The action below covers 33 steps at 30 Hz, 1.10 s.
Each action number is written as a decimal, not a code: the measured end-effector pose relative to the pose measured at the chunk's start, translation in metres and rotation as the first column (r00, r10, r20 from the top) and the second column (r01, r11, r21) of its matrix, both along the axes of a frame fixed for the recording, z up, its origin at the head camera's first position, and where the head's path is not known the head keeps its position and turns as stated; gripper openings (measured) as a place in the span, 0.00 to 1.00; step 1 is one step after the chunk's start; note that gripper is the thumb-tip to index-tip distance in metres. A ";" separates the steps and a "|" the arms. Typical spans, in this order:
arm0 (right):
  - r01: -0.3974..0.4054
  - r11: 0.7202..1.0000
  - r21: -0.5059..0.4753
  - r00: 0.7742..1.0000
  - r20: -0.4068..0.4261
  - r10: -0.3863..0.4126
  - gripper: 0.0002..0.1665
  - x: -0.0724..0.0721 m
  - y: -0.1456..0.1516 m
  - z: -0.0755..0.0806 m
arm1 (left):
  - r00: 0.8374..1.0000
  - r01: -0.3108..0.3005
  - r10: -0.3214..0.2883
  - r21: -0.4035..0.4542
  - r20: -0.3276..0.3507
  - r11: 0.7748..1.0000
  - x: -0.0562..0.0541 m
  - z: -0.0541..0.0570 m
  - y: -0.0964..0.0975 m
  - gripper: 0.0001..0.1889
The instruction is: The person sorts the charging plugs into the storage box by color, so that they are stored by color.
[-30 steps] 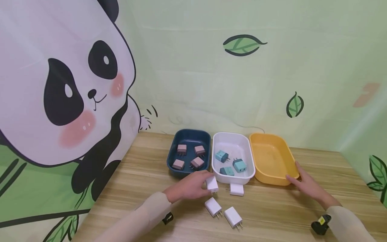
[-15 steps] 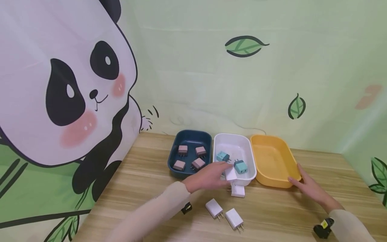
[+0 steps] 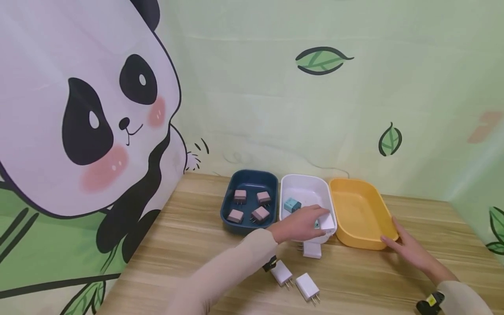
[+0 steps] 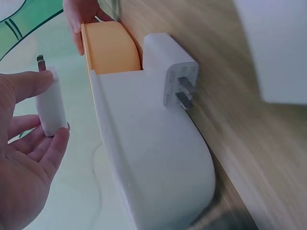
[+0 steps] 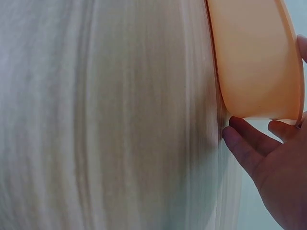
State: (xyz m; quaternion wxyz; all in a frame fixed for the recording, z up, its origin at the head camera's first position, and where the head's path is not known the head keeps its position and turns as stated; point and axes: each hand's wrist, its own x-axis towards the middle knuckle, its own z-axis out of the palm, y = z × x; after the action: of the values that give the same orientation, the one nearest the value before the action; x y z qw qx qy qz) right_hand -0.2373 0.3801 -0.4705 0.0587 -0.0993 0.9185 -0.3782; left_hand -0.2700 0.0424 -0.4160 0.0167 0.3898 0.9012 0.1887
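Observation:
In the head view my left hand [image 3: 305, 223] pinches a white charger plug [image 3: 326, 222] above the front right of the white tray [image 3: 285, 186]. The left wrist view shows that charger plug [image 4: 51, 103] upright between thumb and fingers, a metal prong at its top. My right hand [image 3: 411, 249] rests at the front right corner of the yellow tray [image 3: 356, 205]. In the right wrist view its fingers [image 5: 247, 146] lie fairly straight against the tray's end. Teal charger plugs [image 3: 292, 204] sit in the white tray, partly hidden by my left hand.
A navy tray [image 3: 252, 176] on the left holds several pink charger plugs [image 3: 260, 214]. On the wooden table [image 3: 189, 210], in front of the white tray, lie three white charger plugs [image 3: 312, 250]. A printed panda backdrop [image 3: 252, 87] hangs behind.
My left hand has carried the white charger plug rightward, from in front of the gap between the navy and white trays to over the white tray's right side. My right hand stays at the yellow tray.

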 end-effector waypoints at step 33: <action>0.009 0.998 0.058 0.992 -0.127 -0.001 0.49 0.003 0.007 -0.006 | 0.995 -0.091 0.089 -0.037 -0.052 0.995 -0.037 -0.027 0.066 0.28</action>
State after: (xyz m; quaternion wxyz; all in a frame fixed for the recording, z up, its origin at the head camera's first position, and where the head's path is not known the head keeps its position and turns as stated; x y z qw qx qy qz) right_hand -0.2347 0.3876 -0.4761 0.0022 -0.1190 0.9313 -0.3443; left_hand -0.3067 0.1086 -0.4430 -0.0070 0.3530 0.9215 0.1616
